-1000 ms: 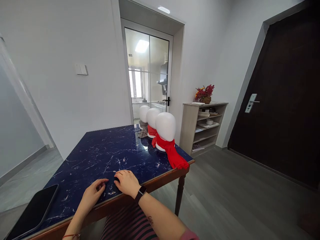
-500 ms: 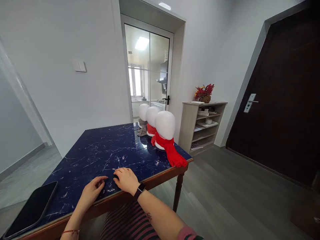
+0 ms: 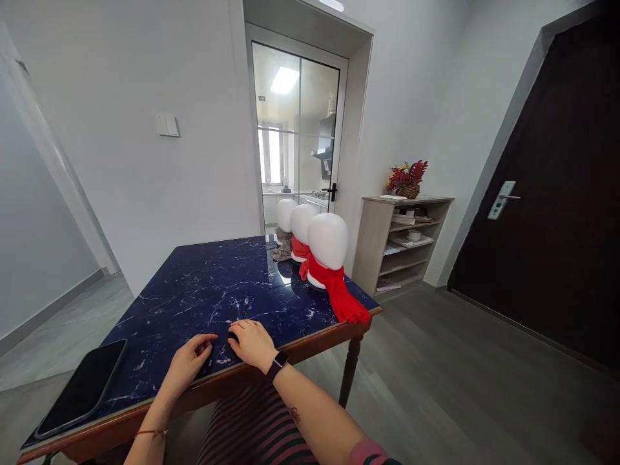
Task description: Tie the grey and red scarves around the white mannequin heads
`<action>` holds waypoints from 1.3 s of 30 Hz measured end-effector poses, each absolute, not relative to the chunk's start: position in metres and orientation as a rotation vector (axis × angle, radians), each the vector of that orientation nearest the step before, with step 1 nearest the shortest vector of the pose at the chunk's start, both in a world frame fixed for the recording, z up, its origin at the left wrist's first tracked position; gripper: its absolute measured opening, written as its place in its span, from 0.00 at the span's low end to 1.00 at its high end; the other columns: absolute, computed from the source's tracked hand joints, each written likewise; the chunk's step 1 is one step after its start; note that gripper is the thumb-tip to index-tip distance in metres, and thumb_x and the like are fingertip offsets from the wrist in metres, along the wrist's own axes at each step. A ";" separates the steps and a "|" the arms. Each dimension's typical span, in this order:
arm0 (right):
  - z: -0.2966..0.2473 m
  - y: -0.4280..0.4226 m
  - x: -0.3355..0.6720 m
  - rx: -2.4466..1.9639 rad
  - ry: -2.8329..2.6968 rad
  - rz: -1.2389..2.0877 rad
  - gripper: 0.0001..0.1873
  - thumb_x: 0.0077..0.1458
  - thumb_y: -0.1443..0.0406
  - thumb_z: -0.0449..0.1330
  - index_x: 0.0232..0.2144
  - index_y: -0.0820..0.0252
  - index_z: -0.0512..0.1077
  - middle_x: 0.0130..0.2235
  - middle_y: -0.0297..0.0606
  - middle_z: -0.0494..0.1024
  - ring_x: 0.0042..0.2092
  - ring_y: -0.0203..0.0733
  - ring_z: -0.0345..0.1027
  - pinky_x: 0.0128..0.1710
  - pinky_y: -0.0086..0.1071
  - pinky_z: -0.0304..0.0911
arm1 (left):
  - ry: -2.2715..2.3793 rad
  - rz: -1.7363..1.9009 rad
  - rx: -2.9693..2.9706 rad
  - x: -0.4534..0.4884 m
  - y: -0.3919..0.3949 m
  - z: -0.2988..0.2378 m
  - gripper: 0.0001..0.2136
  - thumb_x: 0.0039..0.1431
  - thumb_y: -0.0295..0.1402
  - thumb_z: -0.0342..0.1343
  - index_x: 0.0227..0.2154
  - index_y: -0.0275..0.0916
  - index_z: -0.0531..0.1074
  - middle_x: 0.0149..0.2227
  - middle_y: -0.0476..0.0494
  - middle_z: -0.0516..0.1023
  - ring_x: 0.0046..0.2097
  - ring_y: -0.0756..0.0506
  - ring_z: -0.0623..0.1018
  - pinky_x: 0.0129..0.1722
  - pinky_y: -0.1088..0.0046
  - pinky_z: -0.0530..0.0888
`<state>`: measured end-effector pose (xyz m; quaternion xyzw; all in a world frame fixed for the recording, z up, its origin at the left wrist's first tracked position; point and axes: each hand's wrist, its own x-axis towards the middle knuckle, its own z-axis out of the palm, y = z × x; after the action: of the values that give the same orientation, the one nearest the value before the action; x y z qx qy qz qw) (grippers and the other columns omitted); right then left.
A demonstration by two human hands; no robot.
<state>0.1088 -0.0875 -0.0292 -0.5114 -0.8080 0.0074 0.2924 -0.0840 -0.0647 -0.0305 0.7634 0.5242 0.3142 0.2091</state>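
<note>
My left hand point(image 3: 191, 357) rests on the near edge of a dark blue marbled table point(image 3: 208, 278), fingers loosely bent and apart from the thumb, with nothing in it. Close beside it, my right hand point(image 3: 252, 343) lies palm down on the same tabletop, also holding nothing. The two hands do not touch. Three white mannequin heads point(image 3: 328, 241) stand in a row at the table's right side. A red scarf point(image 3: 343, 297) wraps the base of the nearest one and trails to the table corner. The middle head has red cloth point(image 3: 299, 248) around it, the farthest a grey-brown cloth point(image 3: 283, 250).
A black phone point(image 3: 84, 385) lies at the table's left near corner. Behind to the right stands a shelf unit point(image 3: 371, 245) with a basket of red and yellow flowers point(image 3: 409, 179) on top. Beyond are a glass door point(image 3: 295, 123) and a dark door point(image 3: 552, 194).
The whole view has shifted slightly, so the table and surroundings appear a little farther right. Both hands stay resting on the table, and the heads and scarves keep their places.
</note>
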 end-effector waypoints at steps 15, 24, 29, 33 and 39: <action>-0.028 -0.088 0.109 -1.366 -2.161 0.029 0.13 0.59 0.62 0.53 0.46 0.56 0.68 0.49 0.36 0.74 0.52 0.38 0.64 0.52 0.33 0.58 | 1.451 0.883 2.117 -0.084 -0.066 -0.031 0.17 0.51 0.42 0.48 0.38 0.39 0.75 0.30 0.46 0.76 0.31 0.46 0.74 0.32 0.72 0.69; -0.028 -0.089 0.109 -1.371 -2.161 0.037 0.13 0.59 0.62 0.53 0.46 0.56 0.68 0.49 0.36 0.73 0.52 0.38 0.65 0.52 0.34 0.58 | 1.453 0.900 2.092 -0.080 -0.069 -0.026 0.18 0.50 0.42 0.49 0.37 0.38 0.75 0.27 0.47 0.75 0.29 0.47 0.73 0.32 0.71 0.69; -0.029 -0.089 0.109 -1.356 -2.165 0.042 0.13 0.60 0.62 0.52 0.46 0.56 0.68 0.49 0.36 0.73 0.52 0.38 0.64 0.53 0.34 0.57 | 1.448 0.879 2.120 -0.080 -0.070 -0.025 0.17 0.50 0.42 0.48 0.37 0.38 0.75 0.26 0.47 0.74 0.30 0.46 0.72 0.32 0.72 0.69; -0.029 -0.089 0.110 -1.344 -2.160 0.051 0.13 0.60 0.62 0.52 0.46 0.56 0.68 0.50 0.36 0.73 0.53 0.38 0.63 0.53 0.34 0.57 | 1.460 0.862 2.126 -0.079 -0.071 -0.024 0.18 0.51 0.42 0.47 0.37 0.38 0.75 0.26 0.47 0.73 0.29 0.47 0.72 0.31 0.72 0.69; -0.028 -0.091 0.110 -1.320 -2.134 0.072 0.12 0.59 0.63 0.53 0.46 0.56 0.68 0.49 0.35 0.73 0.53 0.37 0.63 0.54 0.34 0.56 | 1.464 0.851 2.105 -0.080 -0.070 -0.027 0.18 0.51 0.44 0.48 0.37 0.39 0.75 0.28 0.47 0.75 0.28 0.47 0.72 0.30 0.73 0.69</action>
<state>0.1095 -0.0911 -0.0282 -0.4998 -0.8082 0.0274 0.3102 -0.0803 -0.0698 -0.0269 0.7604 0.5289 0.3074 0.2182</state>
